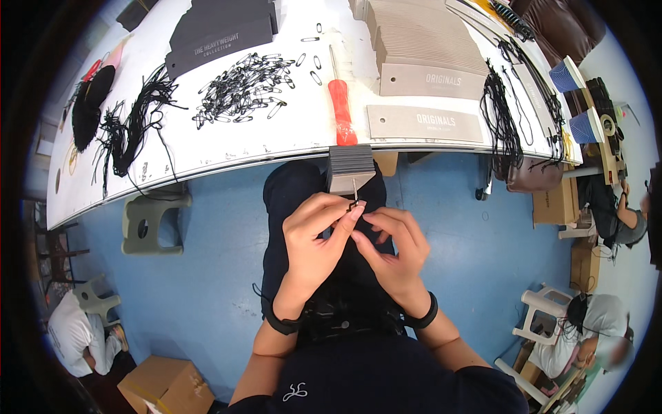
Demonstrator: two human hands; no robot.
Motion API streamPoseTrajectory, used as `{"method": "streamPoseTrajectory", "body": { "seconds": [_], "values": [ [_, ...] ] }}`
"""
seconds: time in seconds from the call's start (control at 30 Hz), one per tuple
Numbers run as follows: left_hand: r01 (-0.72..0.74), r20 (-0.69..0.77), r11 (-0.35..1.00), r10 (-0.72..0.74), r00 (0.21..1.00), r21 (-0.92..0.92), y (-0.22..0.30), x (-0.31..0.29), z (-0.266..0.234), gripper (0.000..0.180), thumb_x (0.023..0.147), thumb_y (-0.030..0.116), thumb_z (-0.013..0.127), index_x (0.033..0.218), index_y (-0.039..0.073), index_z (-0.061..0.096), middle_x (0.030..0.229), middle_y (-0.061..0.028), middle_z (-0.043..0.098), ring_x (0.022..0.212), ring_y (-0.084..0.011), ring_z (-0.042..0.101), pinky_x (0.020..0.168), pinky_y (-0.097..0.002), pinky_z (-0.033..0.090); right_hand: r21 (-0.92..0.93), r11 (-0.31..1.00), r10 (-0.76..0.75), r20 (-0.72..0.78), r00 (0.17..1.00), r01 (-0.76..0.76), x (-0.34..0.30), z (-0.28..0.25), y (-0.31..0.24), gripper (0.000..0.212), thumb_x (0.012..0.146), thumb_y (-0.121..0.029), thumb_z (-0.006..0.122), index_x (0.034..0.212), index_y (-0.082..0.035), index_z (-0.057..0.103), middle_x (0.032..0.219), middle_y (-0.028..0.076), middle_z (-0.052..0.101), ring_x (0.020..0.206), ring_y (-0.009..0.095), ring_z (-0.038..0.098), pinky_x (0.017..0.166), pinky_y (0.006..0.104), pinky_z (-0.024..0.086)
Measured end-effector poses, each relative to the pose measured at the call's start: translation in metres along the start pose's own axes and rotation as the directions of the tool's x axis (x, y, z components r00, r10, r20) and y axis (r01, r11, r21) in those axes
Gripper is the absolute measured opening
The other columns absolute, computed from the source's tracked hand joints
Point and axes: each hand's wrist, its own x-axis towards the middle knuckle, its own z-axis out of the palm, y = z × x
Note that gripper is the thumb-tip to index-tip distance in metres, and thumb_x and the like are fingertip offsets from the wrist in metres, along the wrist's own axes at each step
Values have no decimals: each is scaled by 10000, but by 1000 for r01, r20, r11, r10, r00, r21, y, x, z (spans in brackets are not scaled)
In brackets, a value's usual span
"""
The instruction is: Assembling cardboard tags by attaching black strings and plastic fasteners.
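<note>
My left hand [314,238] pinches a thin black cord [353,206] between thumb and forefinger. Just beyond those fingertips, a slim metal rod [355,188] points toward me from a stack of grey card tags [352,167] at the table edge, above my lap. The cord lies against or very near the rod's end; I cannot tell which. My right hand [396,245] is close by, its thumb and forefinger curved but apart, with nothing visible between them. Behind the stack, a red-handled awl-like tool [341,110] lies on the table.
Black safety pins [245,86] lie heaped left of the tool, near black cords [131,134] and dark cards [214,34]. Beige tags [427,52] and more cords [502,117] lie right. A stool [155,221] stands under the table; other people [79,338] sit at the sides.
</note>
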Motion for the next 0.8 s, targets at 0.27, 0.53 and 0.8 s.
{"method": "streamPoseTrajectory", "body": {
  "seconds": [0.27, 0.53, 0.8],
  "values": [
    [5, 73, 998, -9, 997, 55, 3, 0, -4, 49, 783, -19, 678, 825, -42, 688, 772, -95, 659, 684, -156, 620, 622, -252, 484, 52, 998, 38, -38, 999, -36, 5, 10, 1, 235, 669, 9, 748, 867, -35, 630, 862, 66, 632, 696, 181, 593, 480, 242, 480],
    [0, 98, 999, -4, 995, 40, 3, 2, -3, 66, 765, -10, 691, 828, -28, 696, 799, -97, 656, 714, -169, 626, 626, -262, 488, 164, 979, 114, 60, 992, -122, 10, 3, 0, 238, 678, 13, 740, 875, -34, 616, 876, 79, 636, 702, 196, 598, 521, 247, 495],
    [8, 110, 999, -13, 994, 46, 6, 2, -6, 59, 768, -3, 696, 819, -33, 695, 787, -96, 648, 689, -174, 628, 612, -258, 488, -32, 999, -8, 10, 1000, 8, 10, 7, 2, 241, 683, 6, 747, 872, -31, 602, 872, 86, 633, 704, 214, 602, 548, 266, 494]
  ]
}}
